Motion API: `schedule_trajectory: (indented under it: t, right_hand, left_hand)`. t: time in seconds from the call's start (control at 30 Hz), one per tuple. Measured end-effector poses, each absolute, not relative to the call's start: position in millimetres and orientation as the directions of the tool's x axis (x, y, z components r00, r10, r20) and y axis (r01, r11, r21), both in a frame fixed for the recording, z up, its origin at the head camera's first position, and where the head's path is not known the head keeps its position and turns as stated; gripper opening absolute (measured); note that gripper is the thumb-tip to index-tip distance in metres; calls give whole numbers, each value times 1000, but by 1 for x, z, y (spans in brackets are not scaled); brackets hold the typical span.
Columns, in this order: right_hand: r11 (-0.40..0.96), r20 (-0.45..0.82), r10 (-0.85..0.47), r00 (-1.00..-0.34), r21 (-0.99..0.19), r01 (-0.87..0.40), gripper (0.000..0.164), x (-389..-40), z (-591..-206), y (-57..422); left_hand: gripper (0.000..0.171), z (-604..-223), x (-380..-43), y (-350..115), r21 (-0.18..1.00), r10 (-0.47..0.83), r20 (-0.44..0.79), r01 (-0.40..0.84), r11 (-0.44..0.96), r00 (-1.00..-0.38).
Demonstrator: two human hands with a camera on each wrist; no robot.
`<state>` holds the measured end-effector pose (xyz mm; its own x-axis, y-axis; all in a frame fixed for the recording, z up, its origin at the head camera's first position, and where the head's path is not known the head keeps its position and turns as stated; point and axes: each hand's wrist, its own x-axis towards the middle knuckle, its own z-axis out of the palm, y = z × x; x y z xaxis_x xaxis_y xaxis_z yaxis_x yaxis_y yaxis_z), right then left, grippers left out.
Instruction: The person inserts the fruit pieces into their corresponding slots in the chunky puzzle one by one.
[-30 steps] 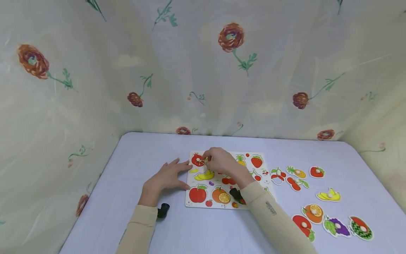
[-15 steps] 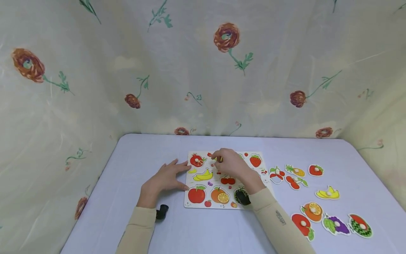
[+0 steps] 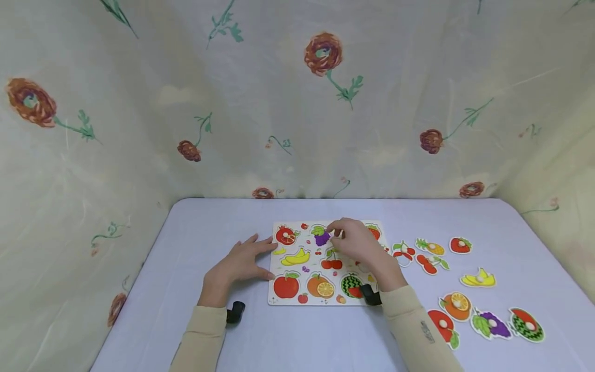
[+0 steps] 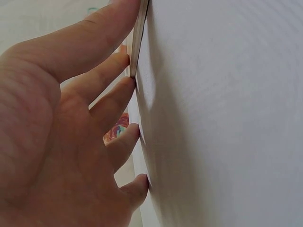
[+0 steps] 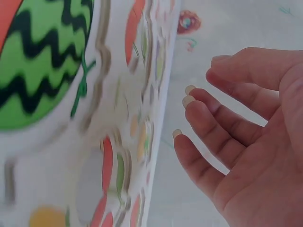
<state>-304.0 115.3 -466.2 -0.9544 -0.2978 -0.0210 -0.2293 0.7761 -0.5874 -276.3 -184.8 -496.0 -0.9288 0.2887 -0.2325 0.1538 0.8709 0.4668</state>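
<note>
A white fruit puzzle board (image 3: 268, 289) with printed shapes lies flat on the table. My left hand (image 3: 239, 261) rests at its left side, fingers spread and fingertips at the board's edge; the left wrist view shows the thumb and fingers (image 4: 113, 104) against that edge. My right hand (image 3: 360, 243) hovers over the board's upper right, its fingertips beside the grapes picture (image 3: 321, 236). In the right wrist view its fingers (image 5: 215, 125) are loosely bent with nothing between them. A pomegranate (image 3: 285, 235) sits at the upper left of the board. The right hand hides part of the top row.
Loose puzzle pieces lie on the table to the right: strawberry (image 3: 460, 245), pineapple (image 3: 429, 247), cherries (image 3: 431, 263), bananas (image 3: 479, 279), orange (image 3: 455, 306), apple (image 3: 443, 327), grapes (image 3: 491, 325) and watermelon (image 3: 527, 325). A flowered curtain (image 3: 260, 103) hangs behind the table.
My right hand has moved right, from beside the pomegranate past the grapes picture, uncovering both. The left hand has stayed at the board's left edge. The view has shifted slightly.
</note>
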Motion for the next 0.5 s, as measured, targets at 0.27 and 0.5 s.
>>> schedule_trajectory:
  t: [0.27,0.5]
  right_hand:
    - [801,17,-231,-973,-564,-200,29,-304,-460,144]
    - [805,-18,-182,-983,-578,-138,34,-300,-457,167]
  left_hand:
    - [81,-490,-273,-184,482,296,-226,158,862,-928]
    - [80,-492,-273,-183,484,304,-230,163,860,-924]
